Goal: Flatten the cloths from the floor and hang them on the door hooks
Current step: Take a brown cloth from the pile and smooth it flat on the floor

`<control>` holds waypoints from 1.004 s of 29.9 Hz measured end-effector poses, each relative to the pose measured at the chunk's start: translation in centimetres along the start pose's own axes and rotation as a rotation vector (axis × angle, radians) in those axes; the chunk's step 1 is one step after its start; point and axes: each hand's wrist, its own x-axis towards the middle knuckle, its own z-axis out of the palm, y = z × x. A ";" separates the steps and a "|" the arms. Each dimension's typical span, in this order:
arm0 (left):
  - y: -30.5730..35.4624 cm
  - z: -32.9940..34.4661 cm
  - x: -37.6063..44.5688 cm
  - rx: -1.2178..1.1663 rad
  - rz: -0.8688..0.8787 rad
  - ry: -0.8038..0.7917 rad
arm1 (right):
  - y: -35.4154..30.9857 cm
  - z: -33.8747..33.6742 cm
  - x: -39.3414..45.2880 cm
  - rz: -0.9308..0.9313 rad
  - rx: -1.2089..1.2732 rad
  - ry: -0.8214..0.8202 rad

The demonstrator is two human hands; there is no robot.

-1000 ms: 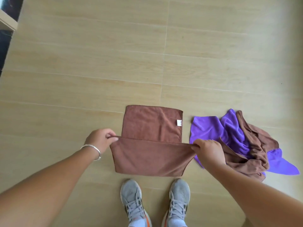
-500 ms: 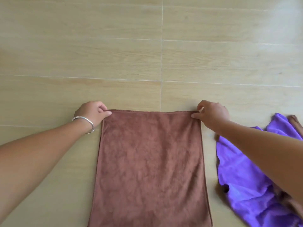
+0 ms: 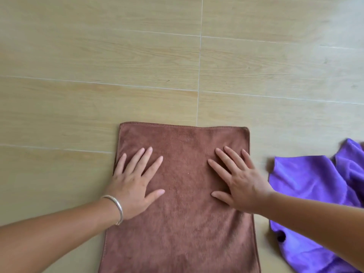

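Note:
A brown cloth (image 3: 183,229) lies spread flat on the wooden floor, its far hem straight and its near end running out of the bottom of the view. My left hand (image 3: 136,182), with a silver bangle on the wrist, presses flat on the cloth's left side, fingers straight and spread. My right hand (image 3: 238,178) presses flat on the right side in the same way. A crumpled purple cloth (image 3: 315,196) lies on the floor just right of the brown one, partly under my right forearm. No door or hooks are in view.
Light wood-look floor tiles (image 3: 137,66) with pale grout lines fill the rest of the view beyond and to the left of the brown cloth.
Both hands let go of the brown cloth's far corners and came down flat on its upper part, fingers spread. The cloth went from folded to fully spread out.

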 end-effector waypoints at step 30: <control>-4.1 -0.7 -4.8 0.197 0.271 0.026 | 2.2 0.9 -1.1 -0.432 -0.264 0.105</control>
